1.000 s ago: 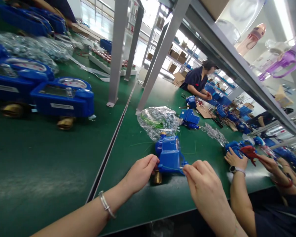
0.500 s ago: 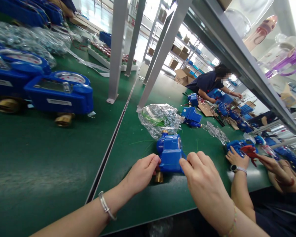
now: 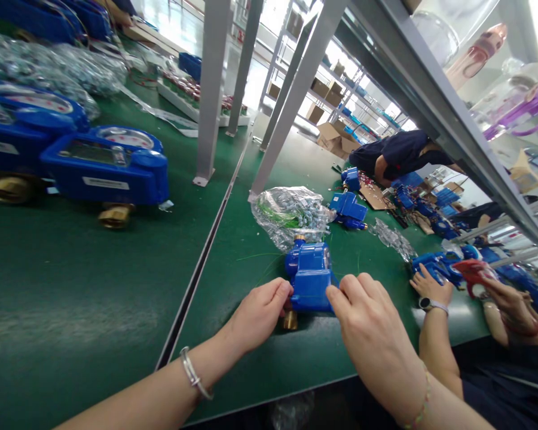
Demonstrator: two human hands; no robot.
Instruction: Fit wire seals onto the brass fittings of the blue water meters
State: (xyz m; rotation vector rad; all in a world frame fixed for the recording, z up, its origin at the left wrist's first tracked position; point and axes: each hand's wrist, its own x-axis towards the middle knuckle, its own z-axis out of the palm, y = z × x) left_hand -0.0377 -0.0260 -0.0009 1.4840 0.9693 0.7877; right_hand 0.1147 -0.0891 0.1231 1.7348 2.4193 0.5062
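Observation:
A blue water meter (image 3: 311, 286) with brass threaded ends lies on the green worktable (image 3: 116, 310) in front of me. My left hand (image 3: 262, 313) is closed at its left edge, thumb pressed against the bent forefinger, just above the lower brass end. At the opposite edge, my right hand (image 3: 372, 334) is closed with its thumb and forefinger against the blue housing. Any small thing inside either pinch is hidden. Thin green wires (image 3: 260, 258) stick out beside the meter. Right behind it lies a clear plastic bag (image 3: 291, 215) holding green wires and small clear pieces.
Several blue meters (image 3: 107, 170) stand at left. Metal posts (image 3: 213, 89) rise from the table near a dark gap (image 3: 197, 275). Another meter (image 3: 347, 209) lies beyond the bag. A co-worker's hand (image 3: 433, 289) rests on a meter at right, near a red tool (image 3: 473, 272).
My hands and the meter have barely moved. At right, the co-worker's red tool has shifted up and away from the meter there. The person at the back has leaned forward.

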